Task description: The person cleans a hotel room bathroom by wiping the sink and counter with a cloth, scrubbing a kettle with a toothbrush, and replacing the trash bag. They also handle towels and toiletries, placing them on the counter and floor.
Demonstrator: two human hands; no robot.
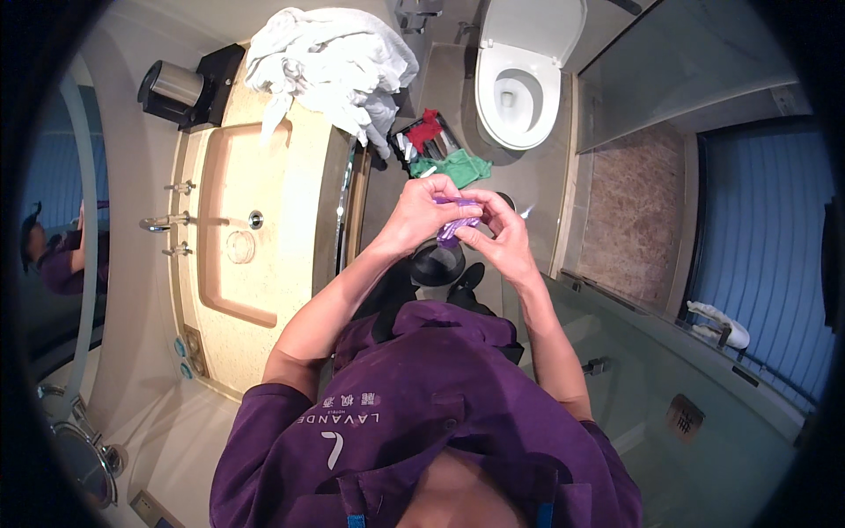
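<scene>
Both hands meet in front of my body around a small bunch of shiny purple plastic (450, 232), perhaps a rolled bag. My left hand (417, 214) pinches it from the left between thumb and fingers. From the right, my right hand (500, 228) grips its other side, the two thumbs almost touching. Fingers hide part of the plastic. Below it on the floor stands a round black bin (437, 263), close to my dark shoe (470, 277).
A stone counter (300, 218) with a sink (228, 284) and a glass (241, 246) runs along the left. White towels or linens (337, 59) are heaped on its far end. Ahead lie a caddy with a red cloth (424, 132), a green cloth (462, 167) and an open toilet (518, 99). Glass (634, 343) borders the right.
</scene>
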